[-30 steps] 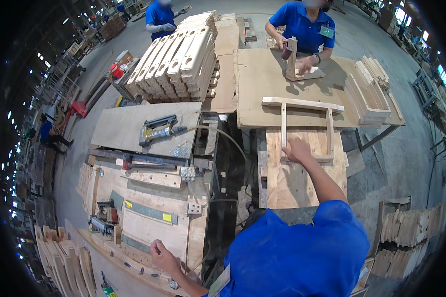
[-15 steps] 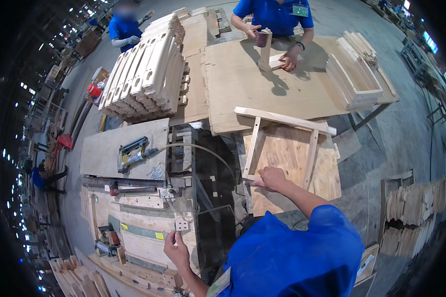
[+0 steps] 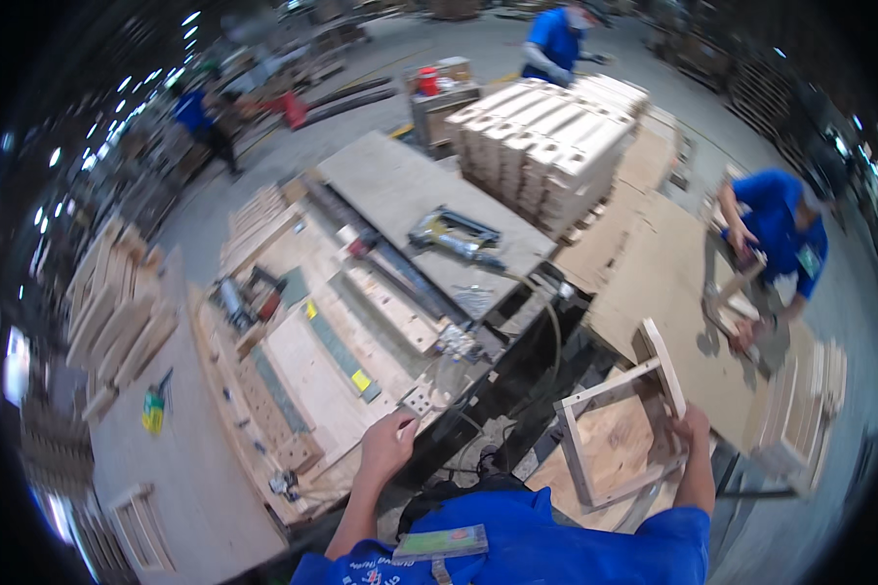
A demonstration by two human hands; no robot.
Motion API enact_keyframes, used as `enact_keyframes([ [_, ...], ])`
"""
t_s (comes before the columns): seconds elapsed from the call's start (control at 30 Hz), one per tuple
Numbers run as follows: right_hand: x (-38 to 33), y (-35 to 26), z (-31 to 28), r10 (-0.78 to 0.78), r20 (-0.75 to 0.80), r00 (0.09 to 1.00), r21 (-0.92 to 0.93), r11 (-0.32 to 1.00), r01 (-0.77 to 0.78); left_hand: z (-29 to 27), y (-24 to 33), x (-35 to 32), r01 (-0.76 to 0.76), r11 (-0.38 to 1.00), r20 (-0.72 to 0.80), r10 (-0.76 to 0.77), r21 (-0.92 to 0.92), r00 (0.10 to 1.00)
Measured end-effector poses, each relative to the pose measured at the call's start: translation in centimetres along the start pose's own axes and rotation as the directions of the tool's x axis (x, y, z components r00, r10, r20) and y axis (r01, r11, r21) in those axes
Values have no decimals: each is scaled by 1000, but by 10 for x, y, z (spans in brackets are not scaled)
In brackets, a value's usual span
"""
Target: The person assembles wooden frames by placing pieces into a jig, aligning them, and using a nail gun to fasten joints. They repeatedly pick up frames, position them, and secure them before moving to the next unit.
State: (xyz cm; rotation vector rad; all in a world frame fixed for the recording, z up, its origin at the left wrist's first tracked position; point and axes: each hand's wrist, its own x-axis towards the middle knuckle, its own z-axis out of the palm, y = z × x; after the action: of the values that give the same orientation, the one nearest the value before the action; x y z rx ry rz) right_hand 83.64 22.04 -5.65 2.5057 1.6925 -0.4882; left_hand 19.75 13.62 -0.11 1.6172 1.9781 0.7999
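Observation:
My right hand (image 3: 691,429) grips a pale wooden frame (image 3: 578,458) at the side near the overhanging rail. The frame is raised and tilted over a plywood board (image 3: 615,434). My left hand (image 3: 388,445) is at the near edge of the wooden jig table, its fingers drawn together. Whether anything is in them I cannot make out. Just beyond its fingertips is a small white plate with holes (image 3: 418,399). Across the jig lie green strips (image 3: 337,356) with yellow tags.
A nail gun (image 3: 456,237) with a hose rests on a grey board. Stacked slotted wooden panels (image 3: 546,132) stand behind. At the right, a co-worker (image 3: 776,229) handles wood pieces at a cardboard-covered table (image 3: 644,273). Left, a yellow-green tool (image 3: 154,409) lies on another table.
My view has swung left, bringing the jig table to the middle. The frame, lying on the plywood before, is now lifted and tilted in my right hand. My left hand stays by the jig edge.

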Motion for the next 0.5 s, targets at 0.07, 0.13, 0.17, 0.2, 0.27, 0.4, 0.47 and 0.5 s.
enact_keyframes([
  [0.07, -14, -11, -1, -60, -6, 998, 19, 998, 60, -7, 3, 1, -7, 1000, 14, 7, -19, 1000],
  [0.13, -29, -27, -4, -18, -36, 999, 108, 994, 22, -8, -2, 3, -44, 999, 5, 44, -10, 999],
  [0.17, -37, -38, -6, 20, -15, 1000, 144, 989, -17, -10, -3, 3, -56, 998, -15, 56, -26, 998],
  [0.2, -44, -45, -9, 35, -45, 998, 259, 966, -22, -12, -6, 5, -74, 996, -32, 72, -55, 997],
  [0.27, -59, -60, -16, 83, -86, 993, 483, 875, -32, -20, -9, 11, -120, 987, -55, 115, -104, 992],
  [0.4, -77, -134, -46, -26, -197, 980, 680, 716, 156, -54, 4, 16, -291, 943, -185, 261, -160, 948],
  [0.47, -80, -178, -64, -181, -241, 953, 692, 657, 300, -73, 10, 14, -406, 900, -284, 352, -161, 892],
  [0.5, -85, -200, -71, -246, -267, 932, 699, 616, 363, -85, 13, 13, -472, 871, -316, 412, -140, 855],
])
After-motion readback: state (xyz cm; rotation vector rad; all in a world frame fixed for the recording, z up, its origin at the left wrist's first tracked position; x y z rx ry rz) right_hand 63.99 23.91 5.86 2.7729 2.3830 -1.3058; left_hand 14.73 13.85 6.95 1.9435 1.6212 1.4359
